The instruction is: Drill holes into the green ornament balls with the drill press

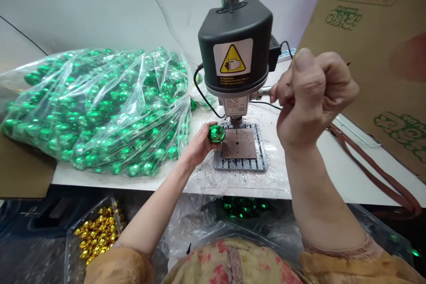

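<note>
In my left hand [199,144] is a shiny green faceted ball [217,133], held at the left edge of a brown board [241,151] on the grey slotted base [241,165]. The board has a small dark hole in it. Above the board stands a black bench drill press [234,53] with a yellow hand-warning label, its chuck [236,120] pointing down. My right hand [313,93] is raised to the right of the machine, fingers curled round its feed lever [264,92]. Most of the lever is hidden by the fingers.
A big clear bag of green balls [109,115] fills the table's left side. At right, a cardboard box [372,53] leans by a brown strap [379,173]. Dark shavings litter the base. Below the table are a tub of gold balls [100,235] and more green balls [244,207].
</note>
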Motion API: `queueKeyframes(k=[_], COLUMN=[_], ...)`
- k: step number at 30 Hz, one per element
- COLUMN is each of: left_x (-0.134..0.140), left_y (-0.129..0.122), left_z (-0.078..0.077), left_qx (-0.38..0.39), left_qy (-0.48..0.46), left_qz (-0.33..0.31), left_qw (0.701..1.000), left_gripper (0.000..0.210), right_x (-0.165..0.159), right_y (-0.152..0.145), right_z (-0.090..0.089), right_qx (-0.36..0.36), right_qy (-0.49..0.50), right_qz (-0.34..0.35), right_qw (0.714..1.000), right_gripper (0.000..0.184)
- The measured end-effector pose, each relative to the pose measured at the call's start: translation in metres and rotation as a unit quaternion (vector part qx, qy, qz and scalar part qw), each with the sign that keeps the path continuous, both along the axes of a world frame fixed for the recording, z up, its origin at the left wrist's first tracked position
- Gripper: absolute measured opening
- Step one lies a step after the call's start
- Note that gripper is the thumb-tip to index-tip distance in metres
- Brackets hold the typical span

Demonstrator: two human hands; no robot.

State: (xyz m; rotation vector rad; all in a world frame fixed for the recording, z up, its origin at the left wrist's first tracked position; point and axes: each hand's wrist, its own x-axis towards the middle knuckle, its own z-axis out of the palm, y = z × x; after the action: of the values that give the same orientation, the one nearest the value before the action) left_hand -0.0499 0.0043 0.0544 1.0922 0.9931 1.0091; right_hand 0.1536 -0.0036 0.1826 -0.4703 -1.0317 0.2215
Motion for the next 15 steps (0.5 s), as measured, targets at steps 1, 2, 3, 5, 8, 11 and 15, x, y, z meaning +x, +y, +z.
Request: queueKeyframes(k=[1, 2, 3, 5, 8, 11, 15], left_x=[0.004, 0.007, 0.010, 0.015, 0.020, 0.025, 0.030], left_y=[-0.004, -0.007, -0.008, -0.009, -0.006, -0.001, 0.005], left_z=[-0.002, -0.005, -0.007, -0.012, -0.020, -0.028, -0.034], left_qx=[-0.001, 0.001, 0.006, 0.024, 0.064, 0.103, 0.149], left_qy=[0.001, 0.008, 0.019, 0.047, 0.086, 0.108, 0.121], left_qz=[-0.005, -0.008, -0.011, -0.014, -0.003, 0.004, 0.009], left_qw=[1.000, 1.000, 1.000, 0.999, 0.994, 0.989, 0.981], left_gripper=[0.061, 0.063, 0.065, 0.069, 0.068, 0.066, 0.063], right_x=[0.001, 0.001, 0.002, 0.003, 0.003, 0.002, 0.001], right_y=[0.000, 0.000, 0.001, 0.003, 0.007, 0.008, 0.007], right_z=[0.000, -0.001, -0.002, -0.004, -0.006, -0.007, -0.006], right_qx=[-0.007, -0.013, -0.018, -0.018, -0.011, 0.002, 0.009], right_qy=[-0.009, -0.017, -0.026, -0.032, -0.021, -0.003, 0.009], right_qz=[-0.004, -0.009, -0.012, -0.013, -0.008, 0.007, 0.023], right_qw=[1.000, 1.000, 0.999, 0.999, 1.000, 1.000, 1.000], right_gripper=[0.053, 0.054, 0.054, 0.053, 0.054, 0.054, 0.051])
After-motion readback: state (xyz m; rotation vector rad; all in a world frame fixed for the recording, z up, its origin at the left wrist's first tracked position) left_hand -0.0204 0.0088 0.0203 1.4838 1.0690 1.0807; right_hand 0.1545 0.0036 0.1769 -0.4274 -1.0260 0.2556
